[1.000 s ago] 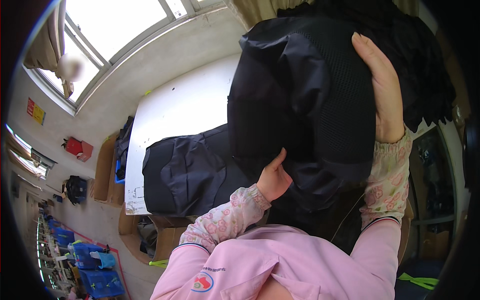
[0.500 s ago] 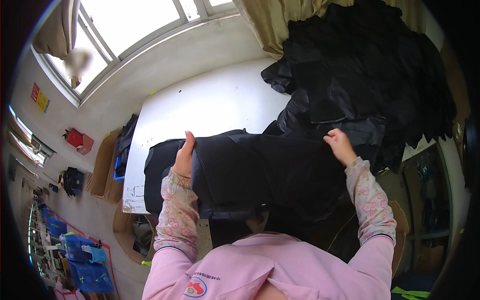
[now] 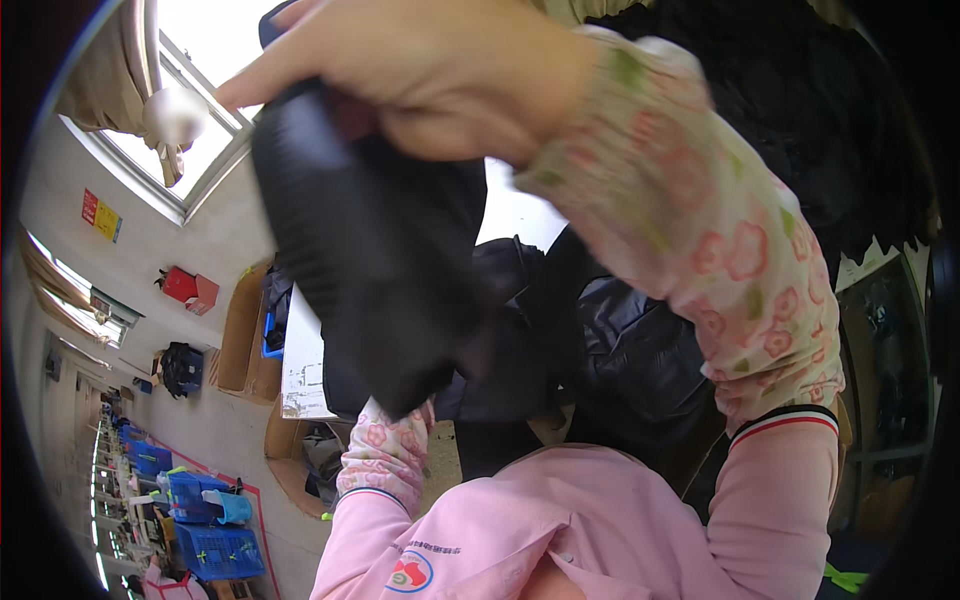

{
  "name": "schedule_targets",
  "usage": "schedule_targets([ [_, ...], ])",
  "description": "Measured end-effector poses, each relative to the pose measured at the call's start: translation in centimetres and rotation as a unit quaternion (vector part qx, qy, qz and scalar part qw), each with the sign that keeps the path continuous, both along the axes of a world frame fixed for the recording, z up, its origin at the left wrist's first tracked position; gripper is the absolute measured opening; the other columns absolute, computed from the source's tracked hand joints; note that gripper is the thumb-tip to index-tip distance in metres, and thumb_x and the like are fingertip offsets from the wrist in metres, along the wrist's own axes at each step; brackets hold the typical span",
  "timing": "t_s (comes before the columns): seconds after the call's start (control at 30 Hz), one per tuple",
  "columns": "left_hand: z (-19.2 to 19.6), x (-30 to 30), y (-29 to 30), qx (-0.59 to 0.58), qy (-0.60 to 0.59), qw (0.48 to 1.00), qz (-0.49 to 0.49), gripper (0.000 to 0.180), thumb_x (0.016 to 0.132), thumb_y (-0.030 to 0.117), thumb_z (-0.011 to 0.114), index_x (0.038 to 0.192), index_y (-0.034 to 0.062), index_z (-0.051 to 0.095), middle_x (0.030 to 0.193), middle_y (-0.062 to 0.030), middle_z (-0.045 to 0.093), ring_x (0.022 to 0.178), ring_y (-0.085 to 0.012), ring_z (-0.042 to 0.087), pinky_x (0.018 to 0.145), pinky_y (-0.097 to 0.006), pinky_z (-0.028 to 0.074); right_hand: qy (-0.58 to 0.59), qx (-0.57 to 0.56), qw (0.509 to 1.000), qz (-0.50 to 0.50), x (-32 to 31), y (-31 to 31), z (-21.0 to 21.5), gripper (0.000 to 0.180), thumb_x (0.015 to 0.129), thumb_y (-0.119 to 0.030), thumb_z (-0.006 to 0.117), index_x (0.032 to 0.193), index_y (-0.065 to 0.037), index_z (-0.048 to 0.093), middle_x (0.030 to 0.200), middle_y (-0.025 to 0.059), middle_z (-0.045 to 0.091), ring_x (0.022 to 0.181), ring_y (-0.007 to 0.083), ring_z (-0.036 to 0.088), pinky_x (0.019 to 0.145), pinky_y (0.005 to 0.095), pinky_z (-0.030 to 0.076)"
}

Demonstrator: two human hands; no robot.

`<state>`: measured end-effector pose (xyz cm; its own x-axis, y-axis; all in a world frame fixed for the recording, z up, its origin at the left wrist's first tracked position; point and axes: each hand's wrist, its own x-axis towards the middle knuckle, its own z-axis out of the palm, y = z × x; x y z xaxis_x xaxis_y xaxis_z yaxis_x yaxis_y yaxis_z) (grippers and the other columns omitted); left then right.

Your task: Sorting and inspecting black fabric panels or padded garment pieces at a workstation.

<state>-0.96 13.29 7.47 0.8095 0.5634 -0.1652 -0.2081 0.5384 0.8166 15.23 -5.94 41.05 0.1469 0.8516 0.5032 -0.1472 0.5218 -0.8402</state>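
Observation:
Raised high and close to the view, my right hand (image 3: 440,80) grips the upper edge of a black garment (image 3: 340,230), its fingers closed round the cloth and slightly blurred. The garment hangs folded and bunched from it. My left forearm, in a flowered sleeve (image 3: 378,450), reaches up behind the hanging cloth, which hides that hand and its fingers. More black cloth (image 3: 500,370) lies below and behind, on the near side of the white table (image 3: 305,365). A dark shiny piece (image 3: 635,335) shows beneath my right forearm.
A large heap of black garments (image 3: 800,130) covers the far right of the table. Cardboard boxes (image 3: 240,335) stand on the left, with blue crates (image 3: 215,550) farther down the floor. A window with a curtain (image 3: 105,75) is at upper left.
My right hand has swung up and to the left across the view, lifting the black garment off the table. My left hand, visible before at the garment's left part, is now behind it.

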Motion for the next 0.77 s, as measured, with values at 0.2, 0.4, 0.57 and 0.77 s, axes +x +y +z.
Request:
schedule_targets([
  [0.2,-1.8,3.9,-8.7,-0.007,0.005,1.0,0.023,0.031,0.099,0.021,0.055,0.125,0.0035,0.055,0.113,-0.0087,0.066,0.093,-0.0194,0.067,0.084,-0.033,0.056,-0.134,-0.035,0.99,0.024,-4.7,2.5,0.8,0.02,0.083,-0.014,0.071,0.086,0.003,0.061,0.068,0.0106,0.062,0.049,0.0151,0.052,0.042,0.0329,0.034],
  [0.4,3.9,-9.6,0.7,-0.04,-0.006,0.999,0.036,0.032,0.098,0.02,0.056,0.125,0.0025,0.055,0.113,-0.0094,0.066,0.092,-0.0197,0.067,0.084,-0.033,0.056,0.005,-0.007,0.998,0.058,-2.9,1.6,-2.1,0.034,0.081,-0.017,0.073,0.106,0.003,0.061,0.078,0.0105,0.065,0.061,0.0172,0.063,0.05,0.0303,0.047],
  [0.57,7.1,-15.6,7.4,0.233,0.17,0.94,0.182,0.033,0.095,0.019,0.062,0.122,0.0011,0.055,0.111,-0.0105,0.066,0.092,-0.0189,0.066,0.082,-0.033,0.055,-0.059,-0.119,0.979,-0.153,0.8,-4.2,-14.1,0.057,0.084,-0.01,0.071,0.132,0.004,0.043,0.1,0.0127,0.066,0.084,0.0164,0.066,0.072,0.0287,0.054],
  [0.77,1.9,-17.4,13.7,0.619,0.523,0.53,0.251,0.069,0.076,0.033,0.082,0.13,0.0069,0.048,0.108,-0.0147,0.064,0.096,-0.034,0.064,0.089,-0.046,0.049,-0.037,-0.249,0.931,-0.264,-2.1,-1.2,-42.5,0.065,0.078,-0.011,0.075,0.131,0.0,0.039,0.122,0.0239,0.059,0.118,0.0316,0.059,0.105,0.0361,0.04],
])
